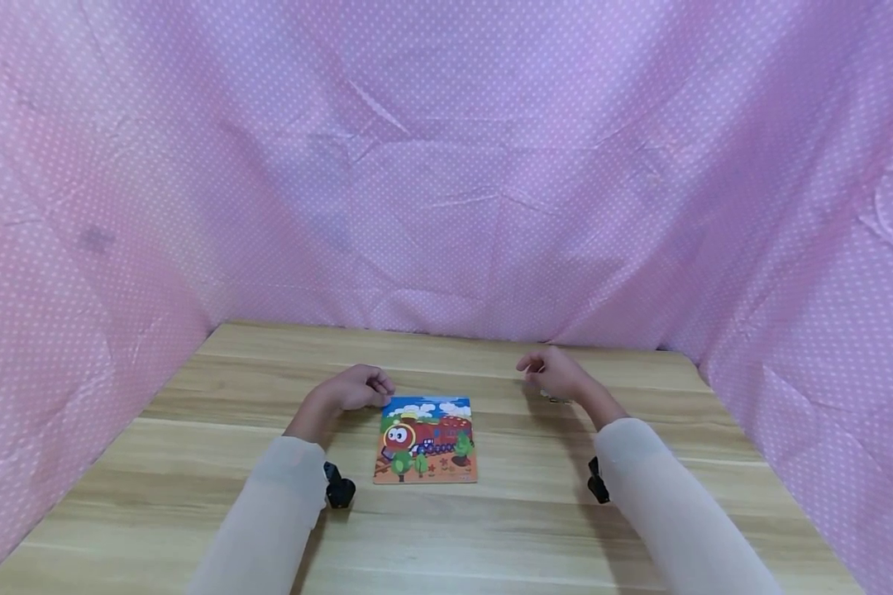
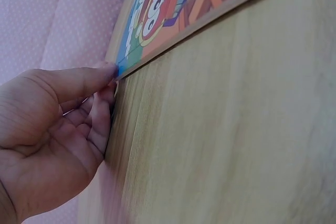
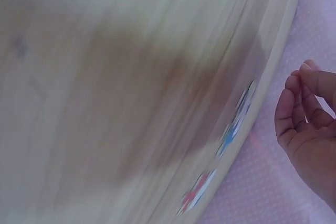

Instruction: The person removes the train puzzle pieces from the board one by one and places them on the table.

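Observation:
A square picture board (image 1: 426, 442) with a cartoon red train lies on the wooden table. My left hand (image 1: 352, 388) is at its far left corner. In the left wrist view, the thumb (image 2: 100, 77) lies on top of that corner while the other fingers curl in at the edge. My right hand (image 1: 556, 373) hovers over the table's far right part. Its fingers bend toward the thumb, and nothing shows between them in the right wrist view. Below it lie small flat colored pieces (image 1: 555, 398), one with blue (image 3: 236, 121) and another with red and white (image 3: 197, 192).
Pink dotted cloth (image 1: 446, 207) hangs behind the table and on both sides. The wooden table's (image 1: 446, 537) far edge runs just beyond both hands. A black wrist device (image 1: 339, 489) sits at the left sleeve, another (image 1: 598, 481) at the right.

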Demonstrator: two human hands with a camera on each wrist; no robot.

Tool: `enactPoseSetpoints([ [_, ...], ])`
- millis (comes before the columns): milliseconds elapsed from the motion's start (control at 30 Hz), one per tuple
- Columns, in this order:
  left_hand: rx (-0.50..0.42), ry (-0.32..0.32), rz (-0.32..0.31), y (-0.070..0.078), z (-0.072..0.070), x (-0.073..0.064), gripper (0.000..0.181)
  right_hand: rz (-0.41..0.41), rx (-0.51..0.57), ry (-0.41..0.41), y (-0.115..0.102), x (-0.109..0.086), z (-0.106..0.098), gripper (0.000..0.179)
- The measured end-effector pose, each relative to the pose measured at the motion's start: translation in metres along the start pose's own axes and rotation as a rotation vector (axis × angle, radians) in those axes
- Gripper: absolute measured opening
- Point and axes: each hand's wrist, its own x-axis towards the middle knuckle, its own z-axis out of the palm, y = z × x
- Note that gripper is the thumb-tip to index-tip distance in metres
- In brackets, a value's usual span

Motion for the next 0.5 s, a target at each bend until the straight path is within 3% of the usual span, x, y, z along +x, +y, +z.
enactPoseSetpoints([
  [367, 0.007, 0.038, -0.013, 0.0, -0.001, -0.003, 0.013, -0.143, -0.076, -0.053, -0.044, 0.014, 0.029, 0.019],
  [500, 0.02, 0.046, 0.009, -0.001, 0.0, -0.002, 0.009, -0.132, -0.082, -0.076, -0.056, 0.017, 0.044, 0.018],
])
